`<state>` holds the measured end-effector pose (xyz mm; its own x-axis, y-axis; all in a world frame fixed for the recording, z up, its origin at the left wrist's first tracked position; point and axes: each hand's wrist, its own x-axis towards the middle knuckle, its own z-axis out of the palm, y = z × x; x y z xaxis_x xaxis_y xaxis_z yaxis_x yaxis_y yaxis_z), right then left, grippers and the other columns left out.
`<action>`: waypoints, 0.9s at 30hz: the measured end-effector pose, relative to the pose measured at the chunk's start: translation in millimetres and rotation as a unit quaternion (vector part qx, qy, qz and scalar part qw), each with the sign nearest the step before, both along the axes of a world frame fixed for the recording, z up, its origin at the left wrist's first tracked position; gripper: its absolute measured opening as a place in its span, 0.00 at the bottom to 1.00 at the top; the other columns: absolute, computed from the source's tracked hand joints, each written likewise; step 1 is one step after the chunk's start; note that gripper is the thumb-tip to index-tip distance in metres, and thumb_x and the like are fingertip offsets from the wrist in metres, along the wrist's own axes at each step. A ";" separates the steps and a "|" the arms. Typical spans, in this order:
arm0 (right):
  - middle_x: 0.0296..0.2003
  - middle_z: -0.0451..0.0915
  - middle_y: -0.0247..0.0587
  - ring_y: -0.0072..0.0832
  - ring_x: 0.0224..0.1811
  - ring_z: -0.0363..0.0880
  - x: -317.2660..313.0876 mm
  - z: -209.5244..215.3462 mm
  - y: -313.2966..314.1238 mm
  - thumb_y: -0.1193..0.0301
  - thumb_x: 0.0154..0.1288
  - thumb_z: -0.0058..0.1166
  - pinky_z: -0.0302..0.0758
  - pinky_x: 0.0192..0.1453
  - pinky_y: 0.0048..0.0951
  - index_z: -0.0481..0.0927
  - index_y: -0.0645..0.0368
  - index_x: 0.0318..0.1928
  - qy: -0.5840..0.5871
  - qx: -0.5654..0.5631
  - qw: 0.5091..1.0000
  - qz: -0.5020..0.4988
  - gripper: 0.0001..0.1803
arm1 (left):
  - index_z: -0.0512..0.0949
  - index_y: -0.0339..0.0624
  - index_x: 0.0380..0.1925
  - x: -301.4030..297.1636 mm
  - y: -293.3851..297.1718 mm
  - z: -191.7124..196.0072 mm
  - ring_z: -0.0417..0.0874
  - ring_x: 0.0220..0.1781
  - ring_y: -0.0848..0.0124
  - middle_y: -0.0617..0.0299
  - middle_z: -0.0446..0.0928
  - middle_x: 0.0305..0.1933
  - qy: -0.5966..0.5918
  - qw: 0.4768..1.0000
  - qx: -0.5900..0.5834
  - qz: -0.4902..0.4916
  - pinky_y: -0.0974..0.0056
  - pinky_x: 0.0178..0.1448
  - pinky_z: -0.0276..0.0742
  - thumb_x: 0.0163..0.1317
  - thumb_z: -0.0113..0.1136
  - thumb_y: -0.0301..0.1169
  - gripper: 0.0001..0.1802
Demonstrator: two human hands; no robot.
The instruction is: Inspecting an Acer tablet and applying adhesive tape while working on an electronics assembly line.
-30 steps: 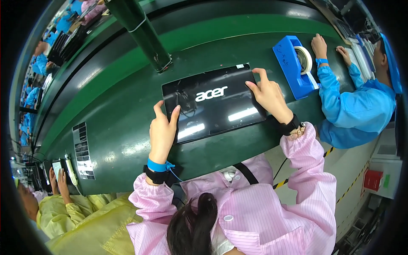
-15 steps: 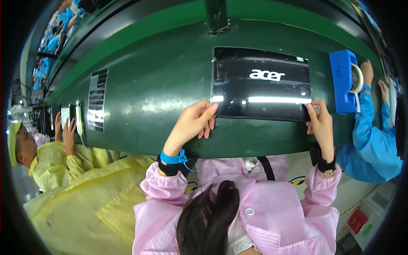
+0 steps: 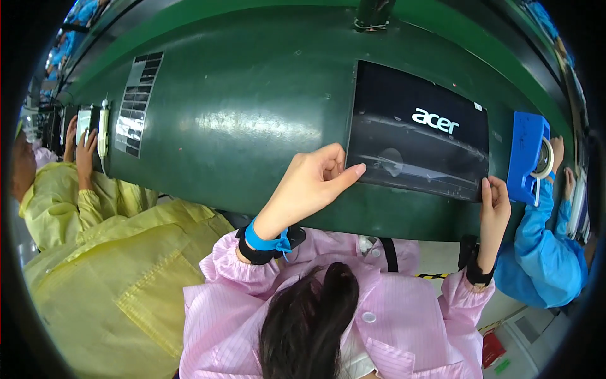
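Note:
A glossy black flat panel point(image 3: 404, 114), about tablet size, lies before me with white lettering on its face and a small white sticker at its far right corner. A clear film seems to cover it, with a pale bubble-like patch near the lower left. My left hand point(image 3: 312, 183) is closed at the near left corner, thumb over the edge and fingers curled beside it; what lies under the fingertips is hidden. At the near right corner my right hand point(image 3: 495, 208) pinches the panel's edge, thumb on top.
The green workbench point(image 3: 240, 126) carries a sheet of dark labels point(image 3: 139, 104) and a pale pen-shaped electric tool point(image 3: 103, 129) at left. Right of the panel stands a blue tape dispenser point(image 3: 527, 158). Co-workers in yellow point(image 3: 57, 196) and blue point(image 3: 543, 246) sit on either side.
The view has shifted, and the panel now sits turned, its right side nearer me. My left thumb reaches further over its corner. The bright reflection band has faded.

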<state>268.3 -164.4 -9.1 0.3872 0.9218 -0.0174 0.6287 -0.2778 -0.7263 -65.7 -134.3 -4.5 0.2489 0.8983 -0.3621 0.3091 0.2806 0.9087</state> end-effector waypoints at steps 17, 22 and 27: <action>0.18 0.64 0.22 0.08 0.16 0.52 -3.1 11.9 1.3 0.67 0.66 0.51 0.45 0.18 0.16 0.75 0.62 0.41 0.072 -0.019 0.997 -0.021 0.11 | 0.63 0.45 0.14 2.5 3.0 4.5 0.63 0.10 0.84 0.67 0.68 0.10 -0.114 0.990 -0.077 0.038 0.77 0.15 0.51 0.61 0.57 0.36 0.20; 0.19 0.68 0.29 0.14 0.20 0.61 -6.4 6.2 -0.1 0.67 0.66 0.50 0.58 0.24 0.18 0.75 0.65 0.41 -0.081 0.049 0.995 0.012 0.12 | 0.63 0.45 0.13 6.6 0.7 8.1 0.59 0.10 0.86 0.71 0.63 0.10 -0.145 0.984 -0.078 0.066 0.76 0.15 0.48 0.60 0.57 0.37 0.20; 0.24 0.72 0.37 0.22 0.27 0.68 -11.3 15.2 -2.4 0.67 0.65 0.51 0.67 0.34 0.22 0.75 0.65 0.42 -0.103 0.049 0.993 0.010 0.13 | 0.63 0.46 0.14 6.1 5.2 16.5 0.58 0.10 0.86 0.71 0.63 0.10 -0.129 0.987 -0.069 0.063 0.76 0.15 0.47 0.60 0.57 0.36 0.20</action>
